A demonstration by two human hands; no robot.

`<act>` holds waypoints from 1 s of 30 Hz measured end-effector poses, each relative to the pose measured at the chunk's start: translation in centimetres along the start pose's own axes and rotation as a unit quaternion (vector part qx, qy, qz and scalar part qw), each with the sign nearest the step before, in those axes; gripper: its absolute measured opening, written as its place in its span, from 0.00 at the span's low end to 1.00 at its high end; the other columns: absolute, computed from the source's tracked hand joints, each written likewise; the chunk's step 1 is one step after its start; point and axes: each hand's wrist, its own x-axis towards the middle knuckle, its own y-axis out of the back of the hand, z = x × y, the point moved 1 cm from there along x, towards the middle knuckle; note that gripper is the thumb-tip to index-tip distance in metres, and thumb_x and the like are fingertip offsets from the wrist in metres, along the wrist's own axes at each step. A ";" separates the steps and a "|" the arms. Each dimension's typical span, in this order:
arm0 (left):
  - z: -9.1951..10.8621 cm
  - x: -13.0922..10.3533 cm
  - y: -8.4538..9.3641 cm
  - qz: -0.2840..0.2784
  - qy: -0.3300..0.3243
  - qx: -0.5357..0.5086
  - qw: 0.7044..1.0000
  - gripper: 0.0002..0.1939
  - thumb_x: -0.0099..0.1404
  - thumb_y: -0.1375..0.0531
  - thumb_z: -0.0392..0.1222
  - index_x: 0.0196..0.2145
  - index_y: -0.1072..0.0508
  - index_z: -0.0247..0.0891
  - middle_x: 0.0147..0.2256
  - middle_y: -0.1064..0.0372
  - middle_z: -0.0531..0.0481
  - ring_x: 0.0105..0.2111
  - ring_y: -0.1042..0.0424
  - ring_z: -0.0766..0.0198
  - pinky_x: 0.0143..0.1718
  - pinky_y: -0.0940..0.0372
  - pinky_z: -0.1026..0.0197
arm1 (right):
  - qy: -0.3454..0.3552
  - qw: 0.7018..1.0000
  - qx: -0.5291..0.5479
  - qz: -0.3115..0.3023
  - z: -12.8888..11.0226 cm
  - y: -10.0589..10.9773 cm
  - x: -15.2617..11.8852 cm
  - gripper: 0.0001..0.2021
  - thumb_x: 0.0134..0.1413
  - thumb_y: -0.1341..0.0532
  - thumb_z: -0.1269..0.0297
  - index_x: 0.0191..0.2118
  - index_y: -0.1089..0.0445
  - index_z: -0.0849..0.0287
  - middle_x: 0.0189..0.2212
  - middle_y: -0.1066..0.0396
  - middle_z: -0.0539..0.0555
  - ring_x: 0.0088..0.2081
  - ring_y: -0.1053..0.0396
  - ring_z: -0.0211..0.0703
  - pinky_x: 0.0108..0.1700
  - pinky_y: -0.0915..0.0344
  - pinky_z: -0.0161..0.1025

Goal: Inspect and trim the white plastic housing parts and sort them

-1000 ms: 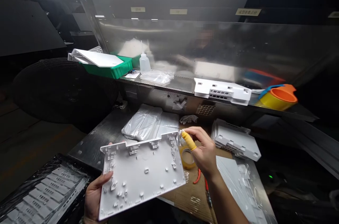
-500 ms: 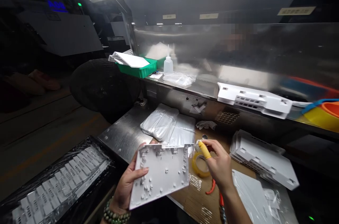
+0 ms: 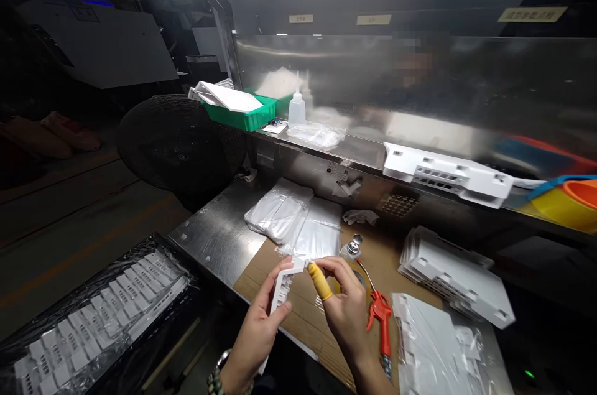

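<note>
My left hand grips a white plastic housing panel, now seen nearly edge-on, with ribs and clips along its inner side. My right hand has a yellow finger cover on one digit. Its fingertips are pinched together at the panel's upper corner; a small whitish bit shows there, too small to name. Behind the right hand stands a small bottle with a metal cap. A red air blow gun lies on the cardboard, and a roll of yellow tape is partly hidden.
Clear plastic bags are piled at the back of the bench. Stacked white panels and a bagged panel lie on the right. At left is a black-lined box of white parts. A shelf carries a green bin.
The panel has turned from face-on to nearly edge-on in my left hand. My right hand has moved left to its upper corner, bringing the blow gun into fuller view.
</note>
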 end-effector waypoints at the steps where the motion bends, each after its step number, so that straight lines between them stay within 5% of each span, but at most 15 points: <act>1: -0.1 0.0 0.0 -0.001 -0.002 0.003 1.000 0.28 0.63 0.35 0.36 0.60 0.28 0.50 0.68 0.41 0.48 0.70 0.49 0.48 0.72 0.60 0.47 | -0.001 1.000 0.007 -0.004 0.2 0.0 -0.1 0.10 0.59 0.40 0.75 0.43 0.25 0.56 0.38 0.25 0.54 0.39 0.28 0.43 0.40 0.30 0.38; 13: -0.8 0.1 0.6 -0.012 -0.003 0.035 0.999 0.26 0.65 0.38 0.36 0.60 0.29 0.50 0.68 0.42 0.49 0.70 0.49 0.49 0.72 0.60 0.48 | -0.083 0.996 0.040 -0.002 2.9 -2.4 -1.1 0.06 0.60 0.39 0.69 0.41 0.25 0.57 0.36 0.25 0.54 0.39 0.28 0.43 0.41 0.30 0.37; 17: -0.5 0.1 1.1 0.010 0.009 0.009 1.000 0.26 0.63 0.36 0.37 0.59 0.28 0.48 0.68 0.41 0.48 0.70 0.49 0.47 0.71 0.61 0.48 | -0.096 0.994 -0.053 0.026 7.9 -1.9 -2.0 0.07 0.60 0.39 0.65 0.36 0.24 0.59 0.32 0.25 0.54 0.32 0.29 0.42 0.34 0.32 0.37; 22: -1.1 0.3 2.4 0.011 -0.016 0.077 0.997 0.27 0.65 0.38 0.38 0.62 0.31 0.48 0.68 0.43 0.47 0.70 0.49 0.49 0.71 0.60 0.45 | -0.114 0.982 -0.114 0.098 13.8 1.5 -3.0 0.14 0.60 0.39 0.54 0.32 0.24 0.58 0.26 0.27 0.54 0.22 0.37 0.42 0.24 0.40 0.38; 25: -2.0 0.4 2.7 0.003 -0.049 0.154 0.987 0.27 0.68 0.43 0.36 0.64 0.35 0.48 0.69 0.44 0.47 0.70 0.49 0.52 0.71 0.59 0.44 | -0.103 0.982 -0.124 0.099 12.3 1.6 -3.2 0.13 0.61 0.40 0.57 0.34 0.24 0.60 0.27 0.28 0.54 0.24 0.36 0.41 0.25 0.39 0.37; 30: -3.6 0.7 2.0 0.026 -0.127 0.297 0.946 0.30 0.68 0.51 0.30 0.64 0.37 0.52 0.68 0.43 0.49 0.70 0.51 0.54 0.71 0.58 0.40 | 0.007 0.998 -0.066 0.011 4.5 -2.8 -3.0 0.08 0.63 0.40 0.68 0.45 0.25 0.58 0.36 0.28 0.55 0.34 0.31 0.41 0.36 0.32 0.36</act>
